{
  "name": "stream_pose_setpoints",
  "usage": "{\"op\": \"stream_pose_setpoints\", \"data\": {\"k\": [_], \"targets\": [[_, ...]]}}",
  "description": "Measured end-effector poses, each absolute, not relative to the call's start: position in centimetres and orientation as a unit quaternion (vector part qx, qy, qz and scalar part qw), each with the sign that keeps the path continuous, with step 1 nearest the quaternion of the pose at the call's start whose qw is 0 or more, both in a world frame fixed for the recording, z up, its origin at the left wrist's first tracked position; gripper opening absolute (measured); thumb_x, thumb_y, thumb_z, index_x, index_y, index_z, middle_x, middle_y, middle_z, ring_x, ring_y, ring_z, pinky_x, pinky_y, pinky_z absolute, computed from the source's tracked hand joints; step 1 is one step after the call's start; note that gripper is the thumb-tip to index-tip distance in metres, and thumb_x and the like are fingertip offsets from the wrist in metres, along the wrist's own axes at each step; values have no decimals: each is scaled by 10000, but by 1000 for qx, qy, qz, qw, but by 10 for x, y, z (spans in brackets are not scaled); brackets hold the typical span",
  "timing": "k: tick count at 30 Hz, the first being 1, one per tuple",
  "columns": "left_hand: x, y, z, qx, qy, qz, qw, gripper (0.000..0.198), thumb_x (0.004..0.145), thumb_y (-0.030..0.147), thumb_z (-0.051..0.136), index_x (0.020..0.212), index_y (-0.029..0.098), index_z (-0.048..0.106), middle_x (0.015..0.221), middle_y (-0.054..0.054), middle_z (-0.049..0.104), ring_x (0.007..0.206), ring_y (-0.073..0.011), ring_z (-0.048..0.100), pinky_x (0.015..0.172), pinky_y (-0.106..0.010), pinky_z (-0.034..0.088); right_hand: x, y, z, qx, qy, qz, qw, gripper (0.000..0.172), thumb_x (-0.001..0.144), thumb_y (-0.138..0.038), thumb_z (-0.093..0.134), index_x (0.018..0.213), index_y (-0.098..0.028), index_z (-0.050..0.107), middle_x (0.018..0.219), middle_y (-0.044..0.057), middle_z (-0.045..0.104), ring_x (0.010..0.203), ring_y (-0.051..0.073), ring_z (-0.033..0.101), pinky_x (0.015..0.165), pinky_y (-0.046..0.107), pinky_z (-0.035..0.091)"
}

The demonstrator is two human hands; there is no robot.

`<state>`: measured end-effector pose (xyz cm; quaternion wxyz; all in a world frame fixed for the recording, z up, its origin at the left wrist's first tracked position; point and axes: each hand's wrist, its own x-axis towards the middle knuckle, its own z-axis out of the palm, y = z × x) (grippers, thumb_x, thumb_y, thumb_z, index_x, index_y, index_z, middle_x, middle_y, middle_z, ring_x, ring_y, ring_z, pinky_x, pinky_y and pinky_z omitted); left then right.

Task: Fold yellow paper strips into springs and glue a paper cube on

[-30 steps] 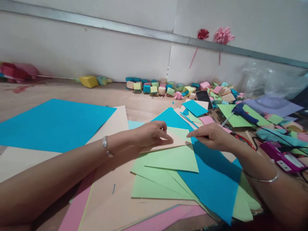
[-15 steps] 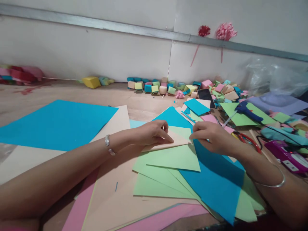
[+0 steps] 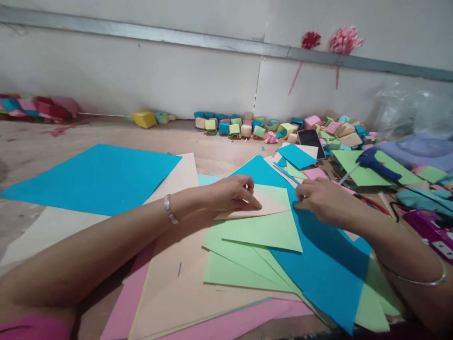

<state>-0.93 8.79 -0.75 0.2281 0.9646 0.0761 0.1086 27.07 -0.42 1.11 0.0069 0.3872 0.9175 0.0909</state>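
Observation:
My left hand [image 3: 231, 193] rests with curled fingers pressed on a folded peach paper [image 3: 265, 208], which lies on a stack of light green sheets [image 3: 262, 231]. Just to its right, my right hand [image 3: 327, 202] sits knuckles up with its fingers curled, the tips at the edge of a large blue sheet [image 3: 322, 264] beside the peach paper's corner. Whatever those fingertips pinch is hidden. Both wrists wear thin metal bangles.
A big blue sheet [image 3: 95, 179] lies at the left over peach and pink sheets. A phone [image 3: 311, 141], blue glue gun [image 3: 378, 165], red scissors [image 3: 371, 203] and purple tool [image 3: 430, 231] crowd the right. Small paper cubes [image 3: 240, 127] line the wall.
My right hand has shifted slightly right, off the peach paper's corner, and curled over the blue sheet's edge. The left hand keeps pressing the peach paper. The view has drifted left.

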Motion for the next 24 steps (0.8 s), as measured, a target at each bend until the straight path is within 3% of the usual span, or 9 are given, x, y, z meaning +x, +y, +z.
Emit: {"op": "stream_pose_setpoints", "data": {"k": [2,6,10,20,24], "targets": [[-10,88,-7,965,80,105,227,253,927,228,547,1111,270,715,960,-83,527,832,-159,492,707,-247,402,271,-3,11,397,912,94,-32,351,821,-2,456,573,-149,655,731,93,610,721,181,517,651,311,325],[-9,87,-7,967,84,99,218,256,920,219,560,1118,276,712,953,-79,522,842,-158,491,727,-245,409,245,-7,-6,339,924,20,-176,356,928,-74,358,1031,-158,689,949,111,645,859,194,566,722,303,427],[-9,87,-9,968,83,100,216,241,915,225,567,1092,272,723,969,-89,532,874,-170,498,746,-255,425,219,-15,-25,313,938,-2,-149,313,983,-193,369,1162,-155,622,921,99,634,825,195,538,711,317,442],[-9,87,-12,967,72,109,217,249,922,217,548,1090,271,724,974,-95,539,896,-182,509,724,-258,417,222,-13,-28,261,959,45,-100,260,986,-169,381,1137,-125,588,928,102,611,845,210,518,717,345,427],[-8,93,-18,968,53,125,210,243,902,214,578,1084,272,727,931,-85,536,897,-188,512,717,-260,412,219,-13,-26,226,966,90,-84,279,979,-144,400,1213,-76,536,875,93,605,802,210,501,685,354,421]]}}
